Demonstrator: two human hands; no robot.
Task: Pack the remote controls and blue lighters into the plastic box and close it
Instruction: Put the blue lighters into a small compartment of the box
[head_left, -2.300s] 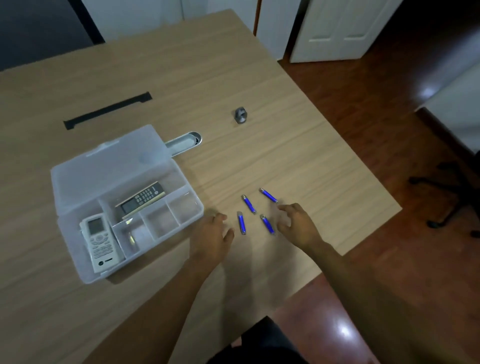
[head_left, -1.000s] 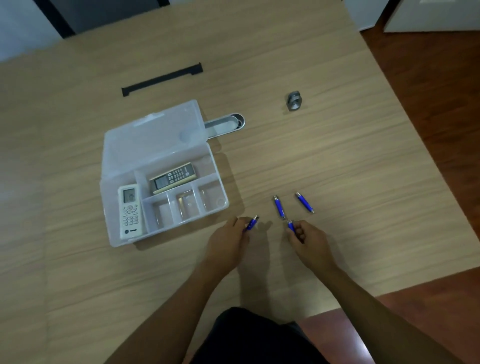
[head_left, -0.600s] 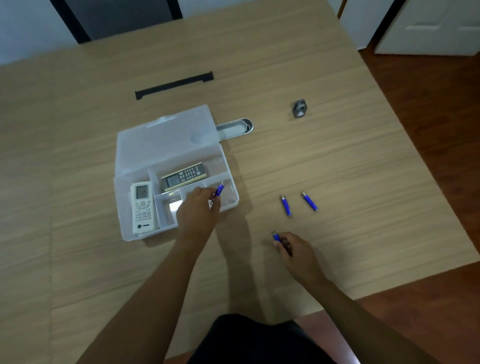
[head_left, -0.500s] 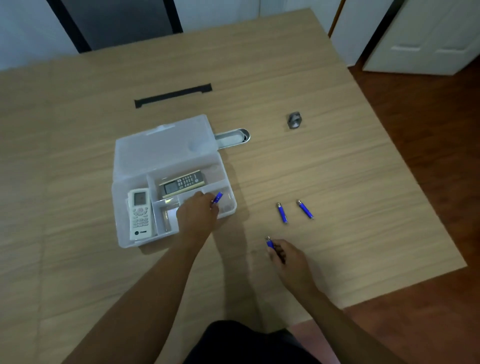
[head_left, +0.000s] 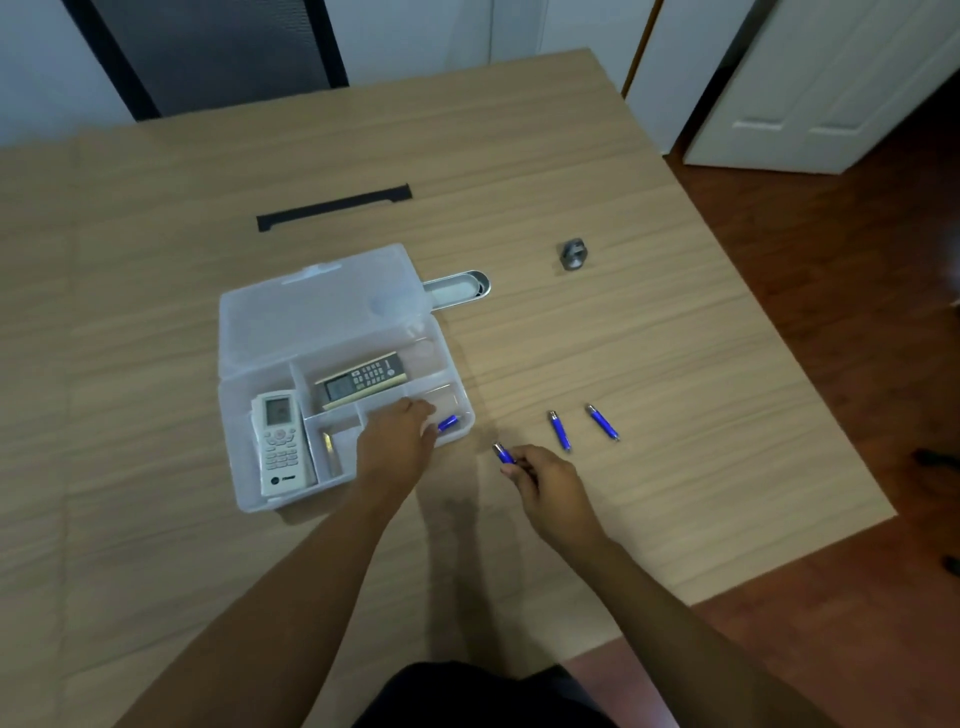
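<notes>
While the left hand (head_left: 397, 441) set one blue lighter (head_left: 448, 423) into the plastic box (head_left: 249, 488), fingers pinched, the right hand (head_left: 545, 480) gripped a second lighter (head_left: 503, 453); it likely went boxward next.

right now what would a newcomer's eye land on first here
Probably the open plastic box left of centre on the table, with the white remote and the dark remote inside. Next, the blue lighters: one at the left hand over the box, one in the right hand, and two loose lighters to the right.
</notes>
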